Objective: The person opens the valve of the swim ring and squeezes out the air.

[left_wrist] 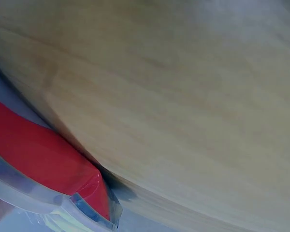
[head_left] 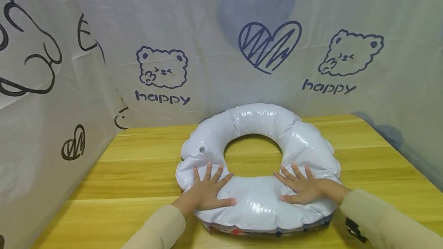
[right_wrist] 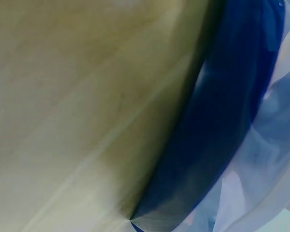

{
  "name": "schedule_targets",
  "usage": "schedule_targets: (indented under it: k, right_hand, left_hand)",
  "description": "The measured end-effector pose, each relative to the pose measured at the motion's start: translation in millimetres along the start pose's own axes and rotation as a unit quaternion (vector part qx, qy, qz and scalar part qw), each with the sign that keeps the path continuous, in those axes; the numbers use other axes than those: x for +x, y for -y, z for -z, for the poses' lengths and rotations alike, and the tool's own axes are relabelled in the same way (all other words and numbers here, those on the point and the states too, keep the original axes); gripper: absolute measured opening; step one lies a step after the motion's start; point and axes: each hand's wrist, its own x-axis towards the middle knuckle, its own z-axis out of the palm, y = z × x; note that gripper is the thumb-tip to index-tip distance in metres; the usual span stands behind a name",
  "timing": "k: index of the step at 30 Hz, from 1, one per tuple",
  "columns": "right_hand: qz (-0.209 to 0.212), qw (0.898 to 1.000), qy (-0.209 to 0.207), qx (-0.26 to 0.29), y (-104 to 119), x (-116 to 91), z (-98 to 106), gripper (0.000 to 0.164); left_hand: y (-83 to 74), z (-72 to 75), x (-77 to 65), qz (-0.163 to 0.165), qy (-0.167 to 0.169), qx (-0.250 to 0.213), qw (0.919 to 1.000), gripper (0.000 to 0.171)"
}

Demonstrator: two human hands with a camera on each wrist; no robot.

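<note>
An inflated swim ring [head_left: 257, 197] lies flat, its glossy white side up and a small round valve [head_left: 202, 149] at its left. With fingers spread, my left hand [head_left: 209, 190] presses on the ring's near left part. My right hand [head_left: 306, 188] rests on the near right part, its fingers also splayed and pointing away from me. The ring's coloured underside peeks out along the near edge. In the left wrist view a red stretch of the swim ring [left_wrist: 48, 162] touches the wood. The right wrist view holds a dark blue stretch of the swim ring [right_wrist: 217, 116]. Neither wrist view shows fingers.
The ring sits on a yellow wood-grain table [head_left: 138, 164]. Behind it hangs a pale curtain [head_left: 214, 80] with bears and hearts on it, and another curtain side runs along the left. A small black object [head_left: 355, 229] shows beneath the right sleeve [head_left: 384, 214].
</note>
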Motion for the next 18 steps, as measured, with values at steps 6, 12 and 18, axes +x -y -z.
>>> schedule_targets:
  k: [6, 12, 18]
  right_hand:
    - [-0.011, 1.000, 0.015, -0.011, 3.7, 0.1, 2.8, 0.081]
    - [-0.016, 0.999, 0.023, -0.023, 3.5, 3.2, 2.5, 0.085]
    - [-0.022, 0.999, 0.038, -0.021, -1.9, 7.2, 3.2, 0.087]
  left_hand:
    - [0.2, 1.4, 1.2, 0.004, 0.006, -0.015, 0.9999, 0.080]
    - [1.3, 3.3, 1.7, 0.002, 0.011, -0.036, 0.9993, 0.079]
    - [4.0, 3.7, 2.2, -0.002, 0.018, -0.080, 0.9966, 0.083]
